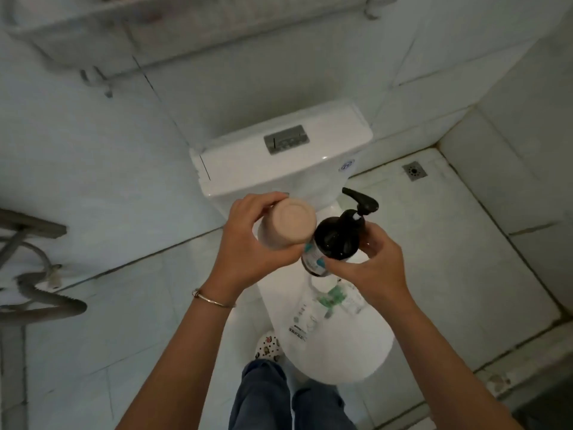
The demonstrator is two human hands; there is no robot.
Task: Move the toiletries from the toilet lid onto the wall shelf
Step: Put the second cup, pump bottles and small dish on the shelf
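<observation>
- Two toiletries are lifted at once, so this looks like the carry step; both are held above the toilet lid (341, 352), well below the wall shelf (192, 23) at top.
- Toilet tank (279, 162) stands between hands and wall; open floor on both sides leaves room to raise both arms.
- Left hand (248, 249) has fingers curled round a pink bottle (288, 226).
- Right hand (369, 262) grips a dark pump bottle (333, 240), just beside the pink one, maybe touching.
- Pump nozzle (361, 200) sticks out and could catch the shelf's front edge.
- Next: lift both, set upright past the rail.
- Clear packets (325, 305) remain on the lid.
</observation>
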